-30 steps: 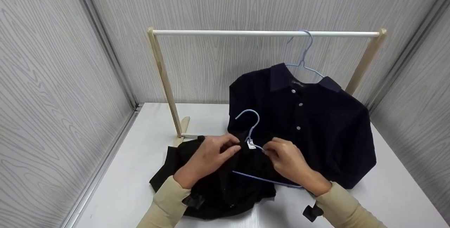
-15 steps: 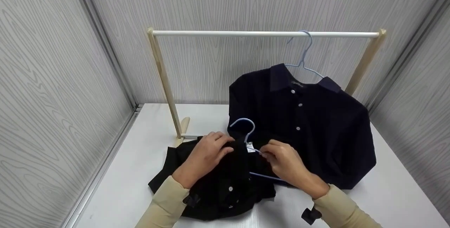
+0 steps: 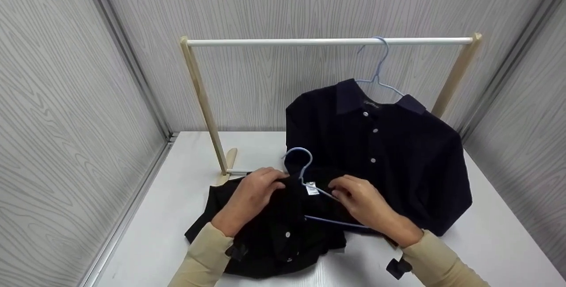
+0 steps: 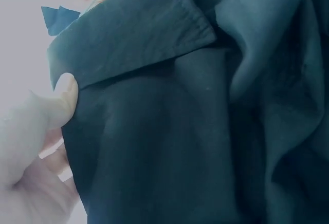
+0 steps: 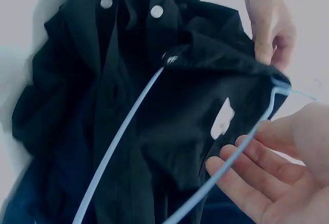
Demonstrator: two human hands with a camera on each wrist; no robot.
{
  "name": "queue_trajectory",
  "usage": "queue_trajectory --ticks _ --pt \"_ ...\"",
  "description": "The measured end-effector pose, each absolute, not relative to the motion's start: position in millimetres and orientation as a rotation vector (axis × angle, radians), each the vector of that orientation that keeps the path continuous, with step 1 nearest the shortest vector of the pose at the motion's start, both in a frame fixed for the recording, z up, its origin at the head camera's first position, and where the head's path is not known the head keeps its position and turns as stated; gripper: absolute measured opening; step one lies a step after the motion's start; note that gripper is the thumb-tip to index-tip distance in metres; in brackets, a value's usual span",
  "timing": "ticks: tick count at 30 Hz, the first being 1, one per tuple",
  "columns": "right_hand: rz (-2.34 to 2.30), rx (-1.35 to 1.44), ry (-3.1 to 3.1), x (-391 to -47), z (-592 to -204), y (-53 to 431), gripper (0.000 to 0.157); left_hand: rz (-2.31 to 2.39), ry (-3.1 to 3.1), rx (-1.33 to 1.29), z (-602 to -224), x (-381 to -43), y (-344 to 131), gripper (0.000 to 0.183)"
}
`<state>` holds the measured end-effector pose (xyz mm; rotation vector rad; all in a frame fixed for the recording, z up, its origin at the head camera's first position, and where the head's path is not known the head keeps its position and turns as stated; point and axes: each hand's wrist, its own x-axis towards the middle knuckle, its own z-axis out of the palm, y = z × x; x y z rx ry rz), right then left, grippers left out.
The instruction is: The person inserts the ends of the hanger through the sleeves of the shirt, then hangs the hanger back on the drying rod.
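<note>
A black shirt (image 3: 261,238) with white buttons lies bunched on the table. My left hand (image 3: 253,194) pinches it beside the collar (image 4: 133,36), thumb on top and fingers beneath in the left wrist view. A light-blue wire hanger (image 3: 309,162) is partly inside the shirt, its left end hidden under the cloth. My right hand (image 3: 365,200) holds the hanger's right arm between thumb and fingers, as the right wrist view shows. The hook rises above the neckline, close to a white label (image 3: 312,189). The hanger's bottom bar (image 5: 121,134) runs out of the shirt opening.
A rack with a white rail (image 3: 283,42) and wooden posts stands behind the hands. From its right part hangs a dark navy shirt (image 3: 398,150) on another blue hanger (image 3: 376,74), overlapping the work area. Grey wood-grain panels (image 3: 70,123) enclose the white table (image 3: 146,234).
The hanger has moved left, farther into the black shirt, and its hook sits farther left and lower. My left hand has shifted slightly left. A front button of the shirt has come into view.
</note>
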<state>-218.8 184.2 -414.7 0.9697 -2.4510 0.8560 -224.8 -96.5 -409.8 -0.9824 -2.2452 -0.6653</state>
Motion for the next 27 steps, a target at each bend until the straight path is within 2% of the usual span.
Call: queue_trajectory --ticks 15,21,27 --pt "0.89 0.616 -2.529 -245 -424 242 0.011 -0.755 -2.225 -0.92 -399 -224 -116 0.009" --pt "0.9 0.591 -2.59 -248 -433 244 0.027 -0.834 -2.201 -0.956 -393 -221 -117 0.009" --pt "0.988 0.715 -2.686 -249 -440 240 0.041 -0.894 -2.164 -0.986 -390 -220 -118 0.011"
